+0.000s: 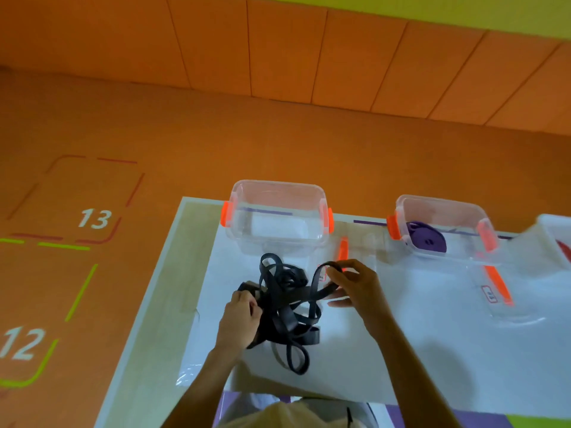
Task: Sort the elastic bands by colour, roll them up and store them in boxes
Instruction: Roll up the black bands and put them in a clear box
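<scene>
A loose tangle of black bands point(287, 316) lies on the white table point(432, 350), near its left edge and just in front of the left box point(278, 184). The left hand point(238, 319) has its fingers curled round a thick, bunched end of the tangle at its left side. The right hand point(358, 288) pinches one loop between thumb and fingers and lifts it off the pile, with the other fingers spread below. More loops trail from the pile towards the person. The left box is clear plastic with orange clips and stands open. To its right, well apart, the middle box point(445, 200) is of the same kind and holds a purple roll point(428, 237). A right box point(553, 220) is cut off by the frame edge, with something red point(565, 248) inside; what it is cannot be told. A clear lid point(525, 301) with an orange clip lies flat in front of the middle box. Beyond the table the orange floor point(92, 118) bears painted outlines and the numbers 13 point(94, 218) and 12 point(21, 344).
</scene>
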Available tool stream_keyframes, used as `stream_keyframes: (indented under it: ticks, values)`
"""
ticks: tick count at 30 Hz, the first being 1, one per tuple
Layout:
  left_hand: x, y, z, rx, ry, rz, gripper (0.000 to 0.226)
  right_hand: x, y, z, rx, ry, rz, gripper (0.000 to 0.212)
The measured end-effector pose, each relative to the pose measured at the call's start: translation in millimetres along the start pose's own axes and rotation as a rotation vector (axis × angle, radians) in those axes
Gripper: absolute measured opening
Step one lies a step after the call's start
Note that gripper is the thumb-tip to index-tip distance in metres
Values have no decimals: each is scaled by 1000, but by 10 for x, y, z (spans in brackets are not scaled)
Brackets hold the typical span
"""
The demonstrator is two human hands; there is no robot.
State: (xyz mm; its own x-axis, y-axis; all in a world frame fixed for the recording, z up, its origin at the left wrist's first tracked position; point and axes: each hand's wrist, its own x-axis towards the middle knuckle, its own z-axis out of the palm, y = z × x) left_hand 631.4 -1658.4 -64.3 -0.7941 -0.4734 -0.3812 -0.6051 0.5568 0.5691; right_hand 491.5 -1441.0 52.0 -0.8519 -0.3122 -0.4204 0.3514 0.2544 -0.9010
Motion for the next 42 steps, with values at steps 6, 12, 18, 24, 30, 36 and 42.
stream_keyframes:
  ticks: [6,12,18,24,30,36,42]
  values:
    - [-25,96,-171,-255,-195,301,80,-145,-370,192,36,-182,-216,10]
    - [15,497,-219,-430,-164,485,21,-264,-561,416,106,-306,-316,23]
    - [63,477,-277,-314,-67,526,14,-327,-679,331,207,-252,-387,48]
    - [42,366,-517,-678,-297,78,64,-307,-573,267,323,-140,-414,32]
    - [19,102,-472,-953,-391,-129,65,-186,-264,106,83,92,-128,34]
    - [3,-32,-442,-1308,-267,-204,62,-69,122,224,-251,-49,183,43]
    - [-183,41,-356,-1475,-137,-207,110,-85,510,518,-653,4,60,30]
